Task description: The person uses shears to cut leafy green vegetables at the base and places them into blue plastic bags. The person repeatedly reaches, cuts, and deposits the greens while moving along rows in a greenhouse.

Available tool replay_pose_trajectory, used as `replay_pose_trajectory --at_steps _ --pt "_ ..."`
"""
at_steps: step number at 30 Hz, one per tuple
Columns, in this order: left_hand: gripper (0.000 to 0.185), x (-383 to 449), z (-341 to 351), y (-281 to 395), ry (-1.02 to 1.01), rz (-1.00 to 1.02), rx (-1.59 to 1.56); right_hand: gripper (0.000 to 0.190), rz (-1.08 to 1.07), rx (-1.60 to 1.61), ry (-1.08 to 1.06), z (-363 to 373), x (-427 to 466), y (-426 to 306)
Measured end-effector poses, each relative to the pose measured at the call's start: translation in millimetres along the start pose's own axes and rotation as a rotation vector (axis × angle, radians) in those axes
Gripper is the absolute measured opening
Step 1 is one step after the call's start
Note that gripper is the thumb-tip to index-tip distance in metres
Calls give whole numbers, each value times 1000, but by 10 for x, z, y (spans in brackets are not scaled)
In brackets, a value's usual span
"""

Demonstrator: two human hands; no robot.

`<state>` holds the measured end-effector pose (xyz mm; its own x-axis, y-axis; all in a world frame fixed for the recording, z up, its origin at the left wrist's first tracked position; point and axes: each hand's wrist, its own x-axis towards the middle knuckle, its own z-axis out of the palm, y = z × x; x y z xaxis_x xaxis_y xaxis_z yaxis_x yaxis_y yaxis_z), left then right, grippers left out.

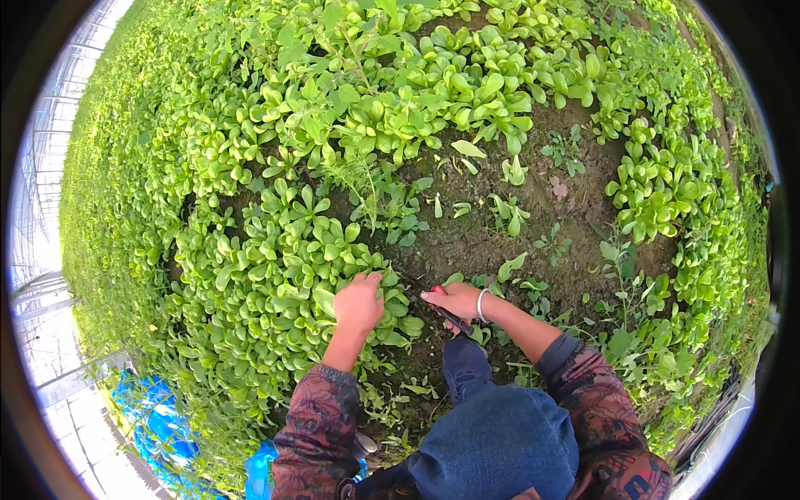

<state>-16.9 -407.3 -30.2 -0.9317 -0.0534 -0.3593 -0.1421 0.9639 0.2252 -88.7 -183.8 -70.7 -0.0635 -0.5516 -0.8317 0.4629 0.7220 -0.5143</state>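
Observation:
My left hand (359,304) is at the right edge of a dense patch of leafy green plants (275,269), its fingers curled among the leaves; whether they grip a plant is hidden. To its right, my right hand (459,302), with a silver bracelet (480,305) at the wrist, is closed around a cutting tool with a red and black handle (461,324). The tool's dark blade (412,284) points up and left, towards the plants by my left hand. Its exact kind is unclear. Loose leaves (512,267) lie on the soil beyond my right hand.
Brown soil (562,187) with small weeds and cut leaves spreads ahead and to the right. More leafy greens (653,200) grow around it. My knee in blue denim (500,431) is at the bottom. Blue plastic (156,419) lies at the lower left, near a pale framed structure (47,156).

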Motion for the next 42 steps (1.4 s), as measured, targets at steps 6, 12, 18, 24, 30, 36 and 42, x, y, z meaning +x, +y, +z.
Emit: replay_pose_trajectory --at_steps 6,12,18,24,30,36,42 --pt "39 87 51 143 7 -96 56 68 -12 -40 16 36 77 -172" --pt "34 46 174 -12 111 -166 -28 68 25 30 11 23 -8 -141" --pt "35 76 194 -49 118 -88 -37 65 -25 -53 25 41 130 -181" --pt "32 -21 31 -71 76 -101 -54 60 -132 39 58 63 184 -94" --pt "21 158 -275 99 -51 77 169 69 4 248 -160 39 273 -152" --pt "28 98 -42 -173 78 90 103 59 -100 286 -28 148 396 -249" --pt "34 -236 -24 -366 108 65 66 58 -86 120 -59 140 243 -185"
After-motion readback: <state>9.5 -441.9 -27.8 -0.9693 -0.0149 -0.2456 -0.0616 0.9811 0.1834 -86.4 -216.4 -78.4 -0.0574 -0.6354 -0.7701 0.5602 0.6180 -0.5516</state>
